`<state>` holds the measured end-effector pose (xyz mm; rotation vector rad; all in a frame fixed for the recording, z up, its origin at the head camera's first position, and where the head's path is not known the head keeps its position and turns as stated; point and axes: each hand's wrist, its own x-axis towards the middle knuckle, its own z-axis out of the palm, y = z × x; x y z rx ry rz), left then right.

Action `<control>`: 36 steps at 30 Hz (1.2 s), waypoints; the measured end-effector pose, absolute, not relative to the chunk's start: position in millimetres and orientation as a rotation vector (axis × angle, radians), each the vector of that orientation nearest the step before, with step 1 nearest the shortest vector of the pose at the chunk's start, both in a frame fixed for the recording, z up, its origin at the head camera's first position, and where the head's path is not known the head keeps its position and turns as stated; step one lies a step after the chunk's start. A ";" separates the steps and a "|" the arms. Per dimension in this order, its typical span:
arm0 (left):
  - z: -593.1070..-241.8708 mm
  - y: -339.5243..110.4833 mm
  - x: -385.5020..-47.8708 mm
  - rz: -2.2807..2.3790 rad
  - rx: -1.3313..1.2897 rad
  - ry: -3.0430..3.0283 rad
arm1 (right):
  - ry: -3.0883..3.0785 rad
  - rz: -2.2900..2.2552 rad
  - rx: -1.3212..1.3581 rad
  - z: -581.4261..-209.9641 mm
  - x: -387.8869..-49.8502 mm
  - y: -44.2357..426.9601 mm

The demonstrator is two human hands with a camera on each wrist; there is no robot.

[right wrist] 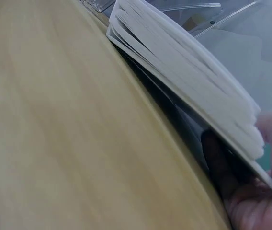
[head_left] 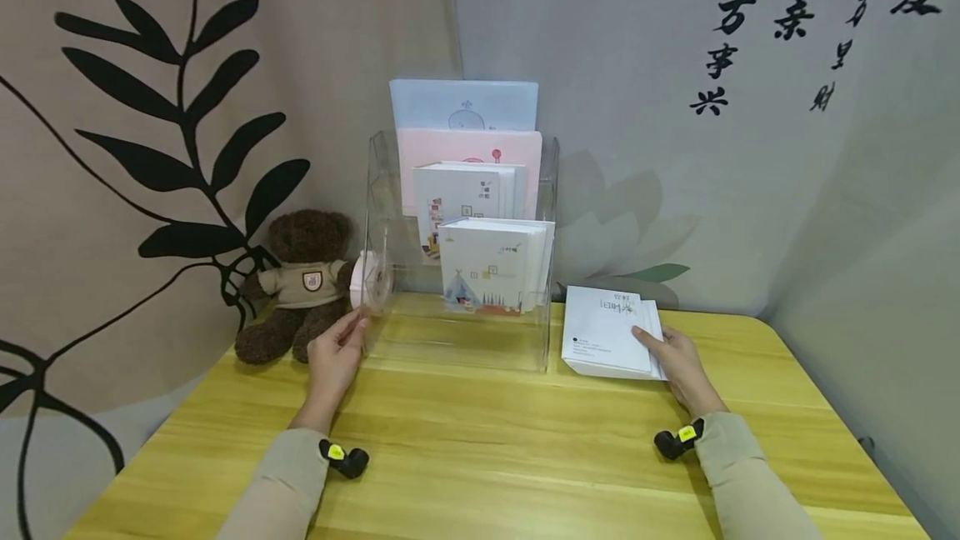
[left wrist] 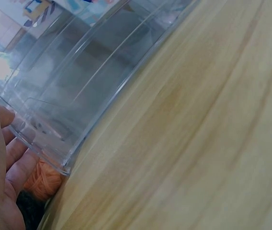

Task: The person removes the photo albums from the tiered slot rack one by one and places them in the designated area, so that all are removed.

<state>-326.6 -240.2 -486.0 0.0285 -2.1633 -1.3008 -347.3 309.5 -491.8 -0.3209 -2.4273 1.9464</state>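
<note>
A clear plastic rack (head_left: 457, 348) stands at the back of the table, holding notebooks in tiers. My left hand (head_left: 335, 369) holds the rack's left side edge between thumb and fingers; in the left wrist view, the fingers (left wrist: 23, 167) lie along the outside of the wall. My right hand (head_left: 681, 365) grips a white notebook (head_left: 607, 336) by its right side, thumb on the cover and fingers underneath. Seen from the right wrist, the notebook's thick page block (right wrist: 188, 81) is tilted, its near end raised off the table.
A brown teddy bear (head_left: 303, 286) sits left of the rack, beside a pale round object (head_left: 362, 280). The rack carries a blue notebook (head_left: 420, 102), a pink one (head_left: 408, 165) and white ones (head_left: 480, 261). An orange yarn-like ball (left wrist: 45, 179) shows near the rack's corner.
</note>
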 end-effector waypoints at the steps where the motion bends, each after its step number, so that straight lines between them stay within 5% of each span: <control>1: -485.9 -240.3 -326.8 -1.299 0.024 -2.162 | -2.436 1.920 -0.321 -491.4 -347.8 309.2; 17: -489.0 -242.4 -327.3 -1.298 0.043 -2.185 | -2.661 1.184 -0.128 -498.1 -341.5 298.6; 36: -487.2 -241.6 -327.4 -1.305 0.042 -2.181 | -2.587 1.118 0.000 -498.9 -337.1 293.9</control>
